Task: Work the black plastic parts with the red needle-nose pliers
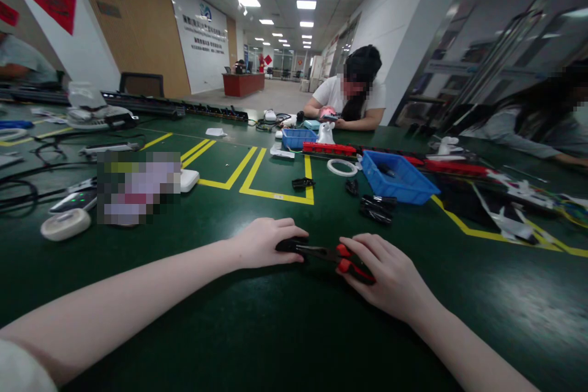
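Note:
My right hand [383, 269] is closed around the red and black handles of a pair of pliers [321, 252], whose jaws point left. In my left hand [271, 242] is a small black part [288, 246], pinched between thumb and fingers; its exact kind I cannot make out. The tips of the plier jaws meet this part, though whether they grip it is hard to see. Both hands are low over the green table [257, 331]. Beyond them lie small black pieces [377, 208] and another black piece [302, 183] inside a yellow tape outline.
Blue bins [399, 177] stand beyond my right hand, near a white ring [342, 166]. To the left lie a tape roll [65, 224], a white box [188, 180], a blurred-out object [138, 190] and cables. Across the table sits a person [353, 92]; another is at the right.

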A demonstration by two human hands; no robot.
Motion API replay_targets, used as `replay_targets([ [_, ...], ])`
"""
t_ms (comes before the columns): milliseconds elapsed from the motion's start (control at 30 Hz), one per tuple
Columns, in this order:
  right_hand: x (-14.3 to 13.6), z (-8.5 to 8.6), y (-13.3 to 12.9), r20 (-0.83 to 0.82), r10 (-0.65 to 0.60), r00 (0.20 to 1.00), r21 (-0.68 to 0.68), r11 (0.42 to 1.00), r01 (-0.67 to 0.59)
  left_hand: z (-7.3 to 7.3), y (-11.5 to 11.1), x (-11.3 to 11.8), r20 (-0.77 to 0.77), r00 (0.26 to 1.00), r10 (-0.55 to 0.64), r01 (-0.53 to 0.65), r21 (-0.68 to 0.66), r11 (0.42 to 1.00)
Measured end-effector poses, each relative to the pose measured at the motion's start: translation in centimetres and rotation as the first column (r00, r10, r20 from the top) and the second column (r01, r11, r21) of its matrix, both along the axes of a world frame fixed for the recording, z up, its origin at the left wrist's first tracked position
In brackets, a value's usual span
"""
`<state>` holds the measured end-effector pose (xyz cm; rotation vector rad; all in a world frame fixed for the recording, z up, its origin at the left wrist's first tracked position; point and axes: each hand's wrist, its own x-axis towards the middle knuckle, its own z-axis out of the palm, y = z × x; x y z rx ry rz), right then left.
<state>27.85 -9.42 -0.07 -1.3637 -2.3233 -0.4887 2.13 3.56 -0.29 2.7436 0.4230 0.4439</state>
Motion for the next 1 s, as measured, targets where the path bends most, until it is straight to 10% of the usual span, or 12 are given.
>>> replay_targets([
  [1000,-0.13,-0.04,0.14,0.013,-0.004,1.0,-0.033,0.999,0.004,-0.11,0.16,0.0,-0.024,0.999,-0.043,0.043,0.007,0.999],
])
